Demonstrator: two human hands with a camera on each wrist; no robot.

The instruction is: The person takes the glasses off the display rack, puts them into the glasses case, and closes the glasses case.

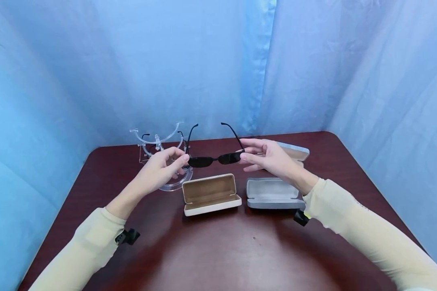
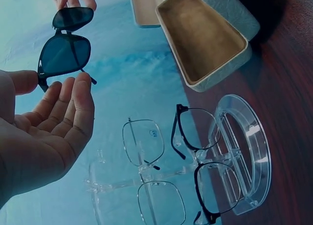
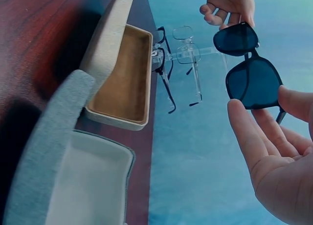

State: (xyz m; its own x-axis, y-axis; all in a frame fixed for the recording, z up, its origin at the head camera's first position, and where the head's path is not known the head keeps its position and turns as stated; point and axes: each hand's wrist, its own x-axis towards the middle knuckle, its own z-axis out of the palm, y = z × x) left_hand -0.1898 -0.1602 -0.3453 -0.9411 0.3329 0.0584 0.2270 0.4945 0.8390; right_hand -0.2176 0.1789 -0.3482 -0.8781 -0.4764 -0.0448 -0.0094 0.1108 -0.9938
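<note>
Both hands hold a pair of black sunglasses (image 1: 201, 162) in the air, one at each end, with its temples unfolded and pointing away. The left hand (image 1: 156, 169) pinches the left corner of the frame. At the other corner the thumb and fingers of the right hand (image 1: 274, 158) grip the frame by its hinge. In the left wrist view the dark lenses (image 2: 66, 54) show uncovered between the hands. Below the sunglasses stands an opened cream glasses case (image 1: 213, 207) with brown lining. To its right, under the right hand, lies an opened grey glasses case (image 1: 273, 204).
A clear display stand (image 2: 264, 156) rises behind the left hand, bearing black-framed glasses (image 2: 196, 181) and thin wire-framed glasses (image 2: 123, 137). Another opened case (image 1: 298, 150) lies behind the right hand. Blue curtains (image 1: 167, 60) surround the dark red table (image 1: 218, 250).
</note>
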